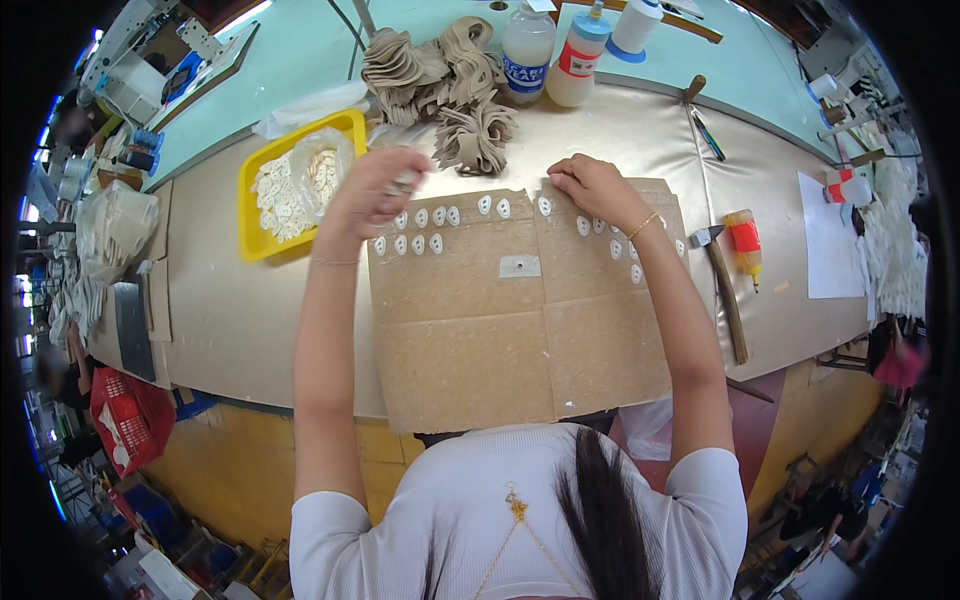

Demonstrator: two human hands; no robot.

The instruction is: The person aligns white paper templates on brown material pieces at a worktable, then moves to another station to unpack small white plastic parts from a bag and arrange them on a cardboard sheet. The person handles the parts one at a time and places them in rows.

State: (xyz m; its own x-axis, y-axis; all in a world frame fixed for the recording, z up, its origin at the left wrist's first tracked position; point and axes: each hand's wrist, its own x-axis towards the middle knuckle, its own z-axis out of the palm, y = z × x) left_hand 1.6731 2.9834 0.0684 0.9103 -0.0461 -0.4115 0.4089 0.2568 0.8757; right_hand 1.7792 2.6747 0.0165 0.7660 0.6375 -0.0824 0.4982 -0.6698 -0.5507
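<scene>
A sheet of brown cardboard lies in front of me, with small white teardrop-shaped pieces set in rows along its upper part. Over its upper left corner is my left hand, smeared by motion, its fingers curled round small white pieces. My right hand rests at the cardboard's top edge, right of the middle crease. Its thumb and fingers are drawn together, and whatever is between them is hidden. A white label-like patch sits near the cardboard's centre. Left of my left hand, a yellow tray holds many loose white pieces and a clear bag.
Bundles of beige strips lie at the back, beside a clear bottle and a glue bottle. On the right are a hammer, a yellow squeeze bottle and a white paper sheet. A red basket stands lower left.
</scene>
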